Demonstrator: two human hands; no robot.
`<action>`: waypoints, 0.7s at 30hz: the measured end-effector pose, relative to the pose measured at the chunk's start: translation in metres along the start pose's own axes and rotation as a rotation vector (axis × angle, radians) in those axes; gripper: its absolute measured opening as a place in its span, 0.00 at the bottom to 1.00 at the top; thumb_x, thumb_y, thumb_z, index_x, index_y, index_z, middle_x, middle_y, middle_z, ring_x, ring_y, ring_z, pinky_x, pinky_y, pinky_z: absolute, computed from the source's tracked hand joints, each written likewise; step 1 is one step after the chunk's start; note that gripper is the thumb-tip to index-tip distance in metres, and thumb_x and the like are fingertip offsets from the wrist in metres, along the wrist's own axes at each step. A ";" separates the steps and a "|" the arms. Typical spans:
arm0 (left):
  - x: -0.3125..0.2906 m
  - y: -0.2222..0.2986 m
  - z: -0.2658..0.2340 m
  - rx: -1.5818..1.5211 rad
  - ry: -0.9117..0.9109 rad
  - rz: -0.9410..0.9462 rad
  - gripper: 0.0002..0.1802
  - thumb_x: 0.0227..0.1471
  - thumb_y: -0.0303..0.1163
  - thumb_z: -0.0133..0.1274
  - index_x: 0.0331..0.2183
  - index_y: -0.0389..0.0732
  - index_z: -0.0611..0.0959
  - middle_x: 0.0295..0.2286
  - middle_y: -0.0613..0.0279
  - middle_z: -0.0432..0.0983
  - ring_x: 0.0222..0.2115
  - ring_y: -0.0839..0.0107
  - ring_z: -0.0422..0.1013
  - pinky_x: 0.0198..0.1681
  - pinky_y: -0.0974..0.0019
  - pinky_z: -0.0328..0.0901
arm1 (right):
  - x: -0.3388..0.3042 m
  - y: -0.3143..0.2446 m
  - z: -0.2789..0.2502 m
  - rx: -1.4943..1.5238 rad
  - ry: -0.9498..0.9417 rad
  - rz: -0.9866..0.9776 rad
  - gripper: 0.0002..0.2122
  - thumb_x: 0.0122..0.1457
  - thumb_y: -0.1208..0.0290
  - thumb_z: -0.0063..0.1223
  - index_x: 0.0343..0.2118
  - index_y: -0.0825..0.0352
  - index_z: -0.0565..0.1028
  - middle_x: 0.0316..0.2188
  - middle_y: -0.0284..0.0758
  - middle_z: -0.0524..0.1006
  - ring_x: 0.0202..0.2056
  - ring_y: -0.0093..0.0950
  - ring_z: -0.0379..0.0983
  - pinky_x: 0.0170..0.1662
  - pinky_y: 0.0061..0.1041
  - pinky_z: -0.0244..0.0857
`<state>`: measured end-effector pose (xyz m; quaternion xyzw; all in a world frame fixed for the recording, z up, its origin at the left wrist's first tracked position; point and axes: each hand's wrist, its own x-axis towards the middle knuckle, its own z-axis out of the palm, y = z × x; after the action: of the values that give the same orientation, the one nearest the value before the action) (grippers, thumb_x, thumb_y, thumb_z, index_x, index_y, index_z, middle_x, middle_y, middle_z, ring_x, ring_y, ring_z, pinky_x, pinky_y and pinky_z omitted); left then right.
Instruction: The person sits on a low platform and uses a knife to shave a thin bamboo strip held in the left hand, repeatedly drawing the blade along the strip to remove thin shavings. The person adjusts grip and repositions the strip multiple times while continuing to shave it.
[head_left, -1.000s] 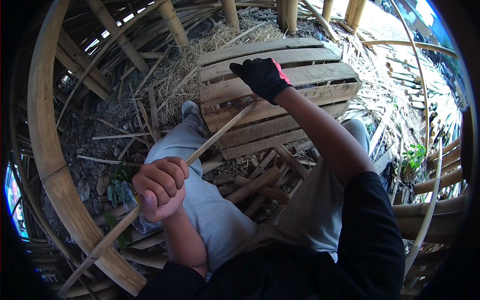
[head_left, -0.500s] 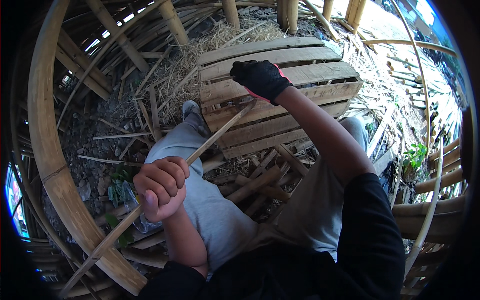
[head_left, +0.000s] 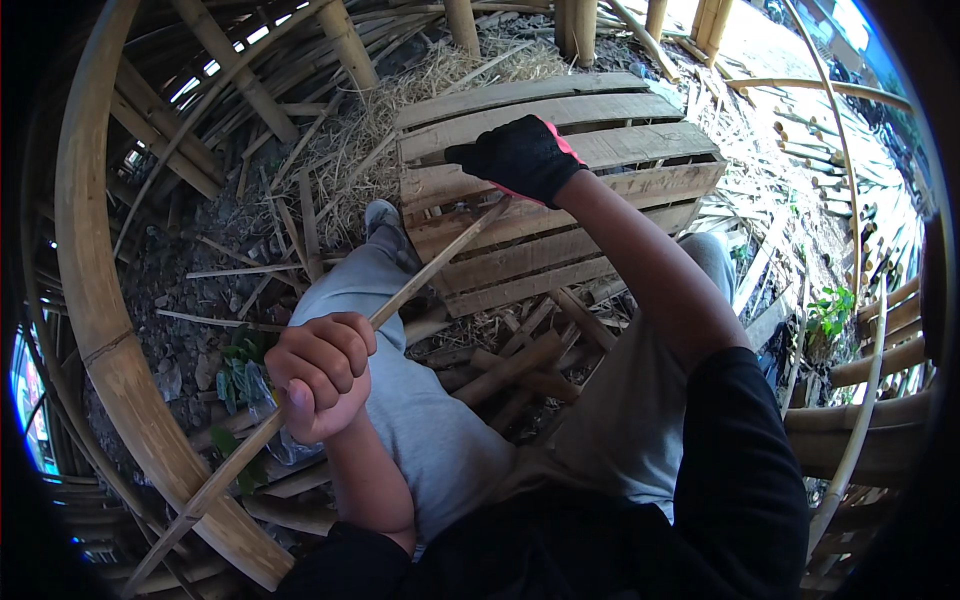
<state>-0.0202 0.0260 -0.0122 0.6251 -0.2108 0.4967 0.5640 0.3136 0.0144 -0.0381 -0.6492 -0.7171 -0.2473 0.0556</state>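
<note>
A long thin bamboo strip (head_left: 430,265) runs diagonally from the lower left up to the wooden pallet (head_left: 600,145). My bare left hand (head_left: 320,375) is clenched around its middle, above my grey-trousered left leg (head_left: 420,430). My right hand (head_left: 520,158), in a black glove with a pink cuff, rests over the strip's upper end on the pallet. Its fingers are curled, and the glove hides the tip beneath it.
A thick curved bamboo beam (head_left: 100,330) arcs along the left. Split bamboo pieces (head_left: 510,365) lie between my legs, with straw and scraps (head_left: 340,150) on the ground. More bamboo poles (head_left: 860,370) are stacked at the right, next to a small green plant (head_left: 830,310).
</note>
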 end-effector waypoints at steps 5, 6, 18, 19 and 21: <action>0.002 -0.001 0.002 0.000 0.001 -0.012 0.35 0.65 0.41 0.46 0.08 0.52 0.54 0.05 0.76 0.48 0.08 0.79 0.44 0.19 0.69 0.47 | 0.000 0.004 0.004 -0.026 -0.038 -0.120 0.18 0.69 0.64 0.44 0.59 0.39 0.74 0.41 0.33 0.81 0.41 0.36 0.81 0.42 0.35 0.77; 0.002 -0.001 0.002 0.002 0.002 -0.010 0.35 0.65 0.41 0.46 0.08 0.52 0.54 0.05 0.76 0.48 0.08 0.79 0.44 0.19 0.69 0.47 | 0.000 0.003 0.003 -0.067 -0.042 -0.153 0.18 0.70 0.63 0.44 0.60 0.38 0.73 0.43 0.33 0.81 0.42 0.36 0.81 0.43 0.35 0.77; 0.001 -0.001 0.002 0.002 0.001 -0.006 0.35 0.64 0.41 0.46 0.08 0.52 0.54 0.05 0.77 0.48 0.08 0.79 0.44 0.19 0.69 0.46 | -0.004 0.015 0.008 -0.154 -0.185 0.109 0.21 0.67 0.70 0.45 0.61 0.43 0.74 0.35 0.35 0.80 0.38 0.36 0.81 0.40 0.35 0.75; 0.001 -0.001 0.002 0.003 -0.003 -0.006 0.35 0.64 0.41 0.46 0.08 0.52 0.54 0.05 0.77 0.48 0.08 0.79 0.44 0.19 0.69 0.46 | -0.005 0.016 0.008 -0.127 -0.125 0.013 0.20 0.67 0.69 0.45 0.60 0.43 0.74 0.36 0.35 0.81 0.39 0.36 0.81 0.40 0.36 0.75; 0.001 0.000 0.001 0.011 0.000 -0.006 0.35 0.64 0.41 0.46 0.08 0.52 0.54 0.05 0.76 0.48 0.08 0.79 0.44 0.19 0.69 0.46 | -0.004 0.014 0.005 -0.068 -0.004 -0.188 0.20 0.67 0.69 0.45 0.60 0.43 0.75 0.36 0.34 0.81 0.39 0.36 0.81 0.40 0.36 0.75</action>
<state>-0.0194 0.0251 -0.0116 0.6287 -0.2064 0.4961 0.5621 0.3287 0.0131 -0.0399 -0.5809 -0.7662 -0.2746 0.0086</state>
